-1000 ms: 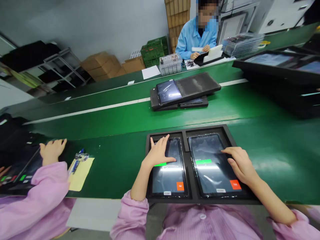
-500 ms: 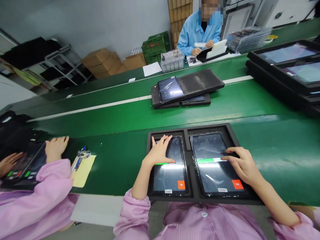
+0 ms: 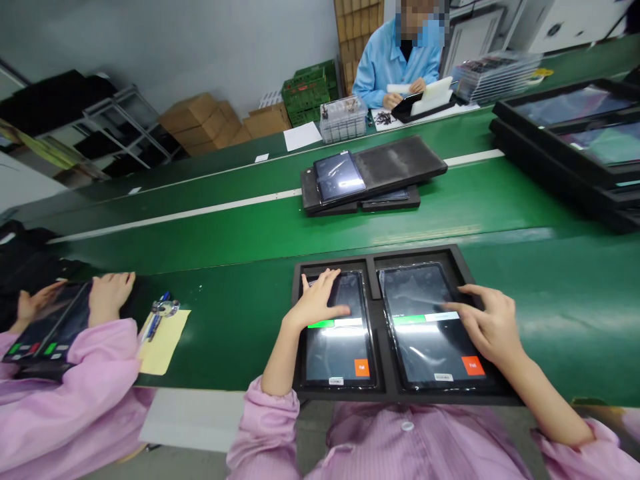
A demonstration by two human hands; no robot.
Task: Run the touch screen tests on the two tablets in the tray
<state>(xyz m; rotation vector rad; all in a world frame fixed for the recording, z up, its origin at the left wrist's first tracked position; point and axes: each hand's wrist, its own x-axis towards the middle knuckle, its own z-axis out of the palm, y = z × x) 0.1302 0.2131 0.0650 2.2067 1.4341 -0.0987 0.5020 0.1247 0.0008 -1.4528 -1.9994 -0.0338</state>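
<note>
Two tablets lie side by side in a black foam tray (image 3: 379, 347) in front of me. On the upper part of the left tablet (image 3: 333, 353) rests my left hand (image 3: 314, 305), its fingers spread and holding nothing. Over the right edge of the right tablet (image 3: 425, 347) is my right hand (image 3: 493, 327), with its fingers apart and empty, thumb and index finger pointing at the screen. Each screen shows a green and white bar across the middle and an orange-red box at the lower right.
Beyond the tray, stacked foam trays (image 3: 400, 163) carry a tablet (image 3: 340, 177). More trays with tablets (image 3: 560, 153) are stacked at right. At left lie yellow paper (image 3: 167, 343) and pens (image 3: 155, 327), beside a co-worker's hands (image 3: 111, 293). Across the belt sits a person in blue (image 3: 377, 63).
My right thumb and index finger have shifted slightly up on the right tablet. My left thumb has lifted a little. At left, the co-worker's far hand has moved up along a tablet.
</note>
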